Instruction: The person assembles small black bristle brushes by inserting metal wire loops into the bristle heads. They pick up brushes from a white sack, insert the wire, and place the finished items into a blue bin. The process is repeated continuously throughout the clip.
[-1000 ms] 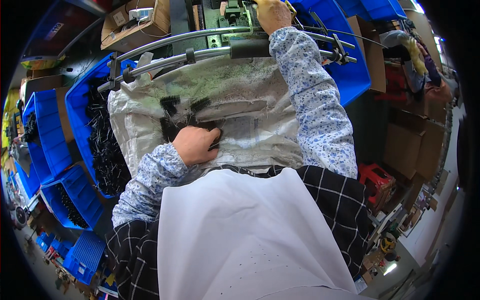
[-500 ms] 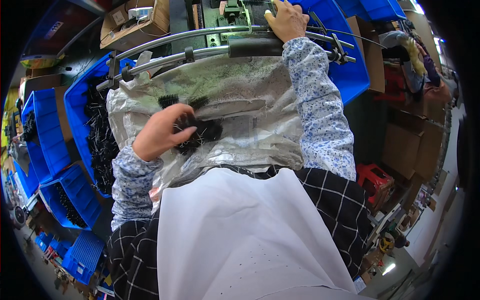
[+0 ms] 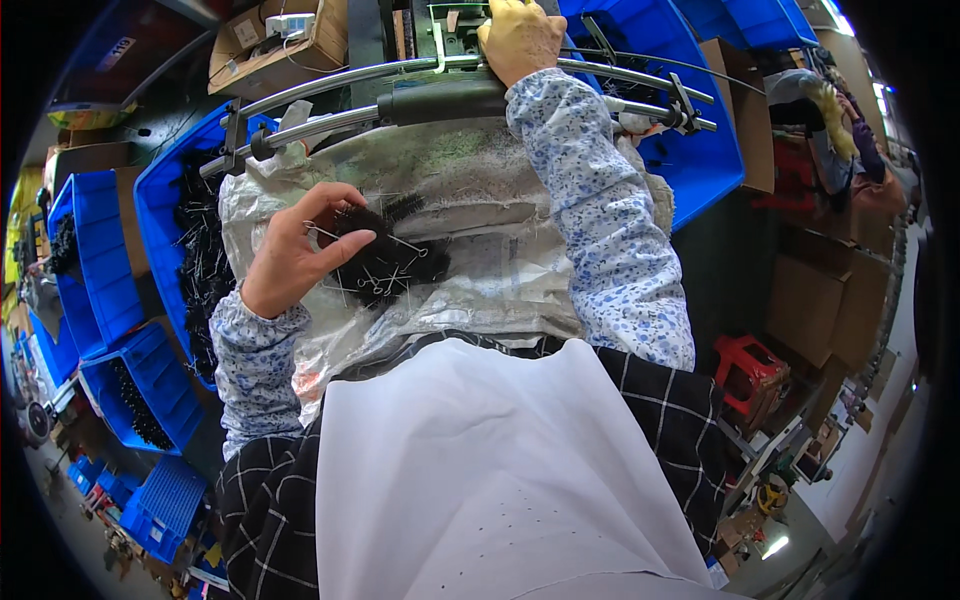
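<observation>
My left hand (image 3: pixel 290 250) is closed over the cloth in my lap, thumb and fingers around a black wire brush (image 3: pixel 352 222) with dark bristles. Its thin metal stem sticks out by the fingers. Under and beside that hand lies a pile of similar brushes (image 3: pixel 425 262), some showing wire loops at their ends. My right hand (image 3: pixel 522 42) reaches up to a metal machine (image 3: pixel 455 40) beyond the rails, its fingers bent and partly cut off by the upper edge. What those fingers hold, if anything, is hidden.
Two curved metal rails (image 3: pixel 345 78), one with a dark padded sleeve (image 3: pixel 445 102), cross before the machine. A blue bin (image 3: pixel 150 200) of black brushes stands left, another blue bin (image 3: pixel 715 165) right. A cardboard box (image 3: pixel 235 65) sits far left; a red stool (image 3: pixel 745 372) stands right.
My right hand has moved left along the machine. My left hand has lifted slightly away from the pile toward the left, and a brush now shows between its fingers.
</observation>
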{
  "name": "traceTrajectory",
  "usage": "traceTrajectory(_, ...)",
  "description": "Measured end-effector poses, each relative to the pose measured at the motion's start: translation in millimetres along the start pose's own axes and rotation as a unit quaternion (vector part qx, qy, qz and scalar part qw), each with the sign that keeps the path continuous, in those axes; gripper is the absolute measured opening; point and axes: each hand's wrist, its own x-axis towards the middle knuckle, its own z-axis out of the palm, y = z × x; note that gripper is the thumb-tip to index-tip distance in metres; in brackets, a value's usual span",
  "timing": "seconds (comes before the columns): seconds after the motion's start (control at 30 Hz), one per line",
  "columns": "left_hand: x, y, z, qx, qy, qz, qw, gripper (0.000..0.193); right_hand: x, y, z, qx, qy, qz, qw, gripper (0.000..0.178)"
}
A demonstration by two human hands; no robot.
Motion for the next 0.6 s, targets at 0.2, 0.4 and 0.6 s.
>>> traceTrajectory(0.2, -2.1, -10.3, 3.6, -0.087, 0.038, -0.039, 0.995, 0.030, -6.8, 56.1, 11.5, 0.035, 0.059, -0.022, 0.997, 0.026)
traceTrajectory(0.4, 0.5, -9.9, 10.5, -0.254, 0.068, -0.019, 0.965, 0.029, 9.1, 82.1, -26.4, -0.012, -0.099, 0.048, 0.994, 0.025)
traceTrajectory(0.6, 3.1, -2.2, 16.5, -0.289, 0.036, -0.019, 0.957, 0.030, 26.6, 94.3, -38.3, -0.076, -0.148, -0.030, 0.986, 0.023)
